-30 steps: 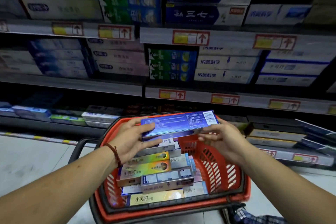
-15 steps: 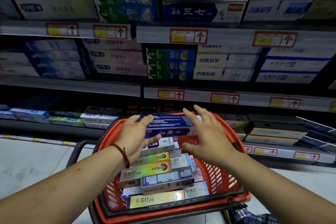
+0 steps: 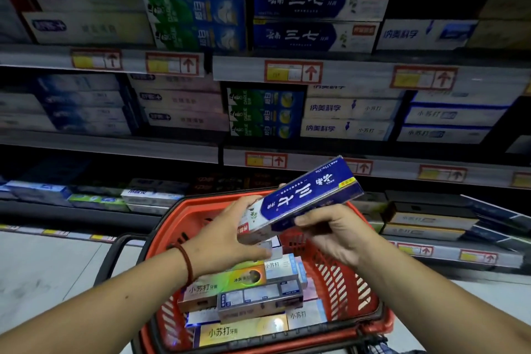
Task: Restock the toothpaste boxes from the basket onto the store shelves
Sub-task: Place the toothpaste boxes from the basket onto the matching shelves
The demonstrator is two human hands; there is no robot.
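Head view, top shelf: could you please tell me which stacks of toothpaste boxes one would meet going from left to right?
Pale cream boxes → green Darlie boxes → dark blue boxes → white boxes with blue lettering.

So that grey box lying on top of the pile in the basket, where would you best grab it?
Probably across its two long edges near the middle, coming down from above: the grey box lies flat on top of the pile in the basket, with nothing over it.
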